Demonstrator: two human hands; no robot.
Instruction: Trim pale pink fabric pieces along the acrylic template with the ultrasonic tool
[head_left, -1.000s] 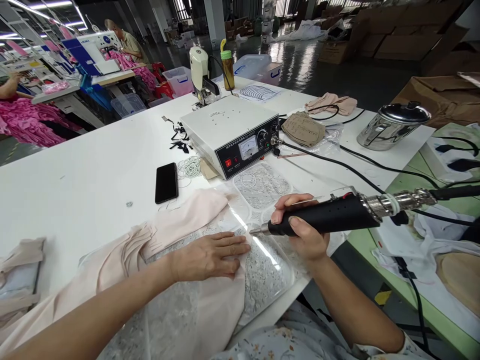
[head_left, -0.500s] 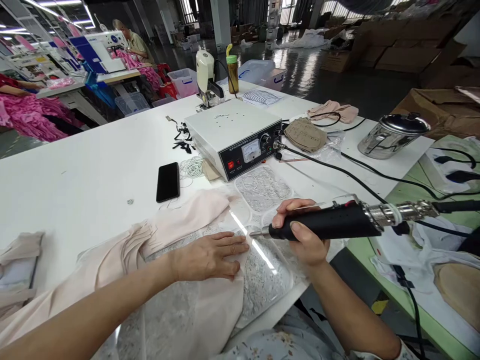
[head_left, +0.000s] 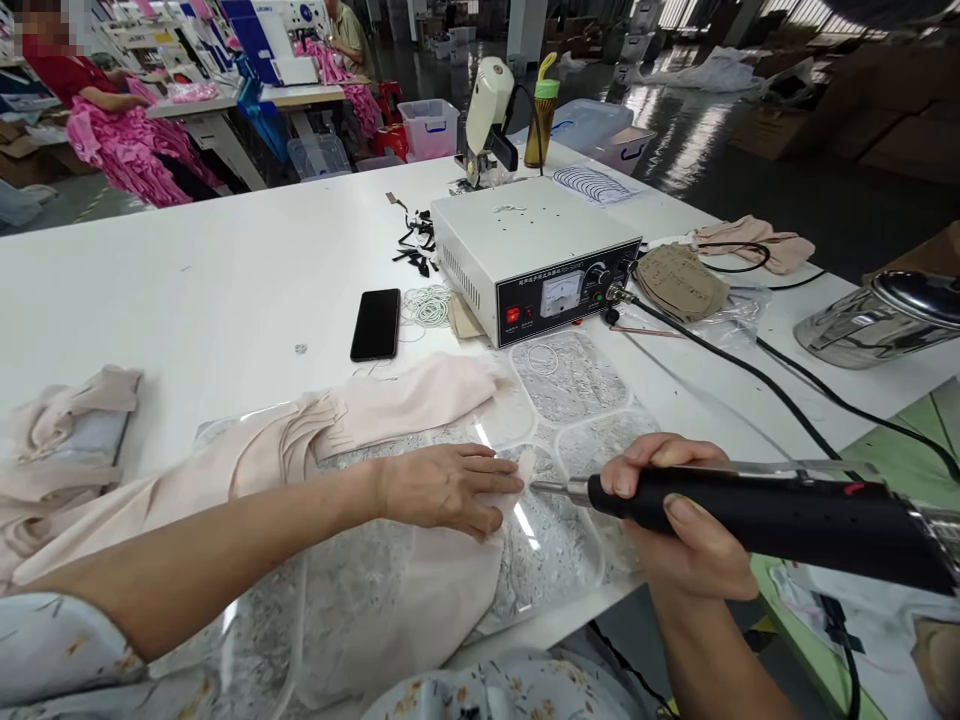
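My left hand (head_left: 450, 488) lies flat on a pale pink piece of fabric (head_left: 457, 590), its fingers stretched toward the right edge of the cloth. My right hand (head_left: 686, 520) is wrapped round a black handheld ultrasonic welding gun (head_left: 765, 520) with a metal tip. That tip points left and sits just right of my left fingertips, by the fabric's edge; whether it touches the cloth I cannot tell. Under the fabric is a clear, marble-patterned sheet (head_left: 555, 550). More pale pink fabric (head_left: 405, 400) lies in folds beyond my left forearm.
A white control box (head_left: 540, 240) with a dial stands at the back, its black cable (head_left: 735, 365) running right. Nearby are a phone (head_left: 375, 325), a bottle (head_left: 541, 125), brown pattern pieces (head_left: 679, 283) and a steel pot (head_left: 862, 325). Another person (head_left: 82, 75) works far left.
The camera view has turned left. The welding gun's tip has moved slightly away from my left fingertips, and the gun is held nearer the camera. My left hand stays flat on the fabric.
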